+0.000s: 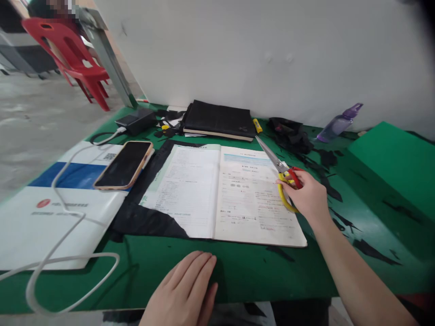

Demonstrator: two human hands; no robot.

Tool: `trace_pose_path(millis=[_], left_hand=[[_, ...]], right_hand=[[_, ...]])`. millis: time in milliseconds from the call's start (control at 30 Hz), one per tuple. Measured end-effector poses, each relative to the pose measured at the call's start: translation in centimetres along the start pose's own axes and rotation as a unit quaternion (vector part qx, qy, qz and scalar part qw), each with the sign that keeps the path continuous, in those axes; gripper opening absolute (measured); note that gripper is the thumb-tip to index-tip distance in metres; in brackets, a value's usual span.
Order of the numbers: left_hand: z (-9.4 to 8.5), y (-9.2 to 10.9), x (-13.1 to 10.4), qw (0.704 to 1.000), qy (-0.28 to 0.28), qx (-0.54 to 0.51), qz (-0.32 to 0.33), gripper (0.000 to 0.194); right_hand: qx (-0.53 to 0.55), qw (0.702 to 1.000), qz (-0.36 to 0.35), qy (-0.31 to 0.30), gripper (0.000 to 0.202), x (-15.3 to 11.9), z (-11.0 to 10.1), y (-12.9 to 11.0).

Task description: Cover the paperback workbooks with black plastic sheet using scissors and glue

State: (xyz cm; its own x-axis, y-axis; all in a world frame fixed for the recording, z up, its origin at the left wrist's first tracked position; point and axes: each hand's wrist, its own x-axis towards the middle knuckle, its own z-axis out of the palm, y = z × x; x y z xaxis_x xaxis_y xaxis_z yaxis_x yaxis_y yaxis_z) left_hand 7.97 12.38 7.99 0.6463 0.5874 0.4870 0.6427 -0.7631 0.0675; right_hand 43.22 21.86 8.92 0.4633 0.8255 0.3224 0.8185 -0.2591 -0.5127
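Note:
My right hand grips a pair of scissors with red and yellow handles, over the right page of an open book. The blades look closed or nearly so and point up and left. Black sheet material lies under the book's left side, showing past its torn or folded page edge. Near the front table edge, below the book, rests my left hand, palm down, fingers stretched out side by side, nothing seen in it.
A phone lies on a white and blue folder, with a white cable looping across. Behind the book are a black notebook and black scraps. A purple spray bottle and a green box stand at right.

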Motion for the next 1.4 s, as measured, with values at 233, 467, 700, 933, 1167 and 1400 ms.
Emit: trace_pose_path(millis=[233, 467, 700, 933, 1167, 1400], left_hand=[[0.7, -0.5, -2.4, 0.990, -0.007, 0.140, -0.031, 0.052], [0.7, -1.8, -3.7, 0.982, -0.018, 0.087, -0.167, 0.048], [-0.3, -0.3, -1.0, 0.955, -0.024, -0.082, -0.285, 0.057], [-0.1, 1.4, 2.9, 0.965, -0.007, -0.099, -0.242, 0.062], [0.2, 1.7, 5.0, 0.991, 0.009, -0.129, -0.044, 0.052], [1.4, 1.4, 5.6, 0.992, -0.058, -0.106, -0.039, 0.060]], right_hand=[[-0.080, 0.996, 0.002, 0.026, 0.046, 0.3, -0.3, 0.5], [-0.107, 0.994, -0.017, 0.031, 0.046, 0.4, -0.4, 0.8], [-0.110, 0.994, -0.007, -0.003, 0.043, 0.3, -0.3, 0.6], [0.066, 0.996, 0.066, -0.016, 0.040, 0.9, -0.2, 1.0], [0.266, 0.952, 0.151, -0.019, 0.042, 1.3, -0.5, 0.5], [0.376, 0.901, 0.212, -0.050, 0.048, 1.8, -1.9, 1.4]])
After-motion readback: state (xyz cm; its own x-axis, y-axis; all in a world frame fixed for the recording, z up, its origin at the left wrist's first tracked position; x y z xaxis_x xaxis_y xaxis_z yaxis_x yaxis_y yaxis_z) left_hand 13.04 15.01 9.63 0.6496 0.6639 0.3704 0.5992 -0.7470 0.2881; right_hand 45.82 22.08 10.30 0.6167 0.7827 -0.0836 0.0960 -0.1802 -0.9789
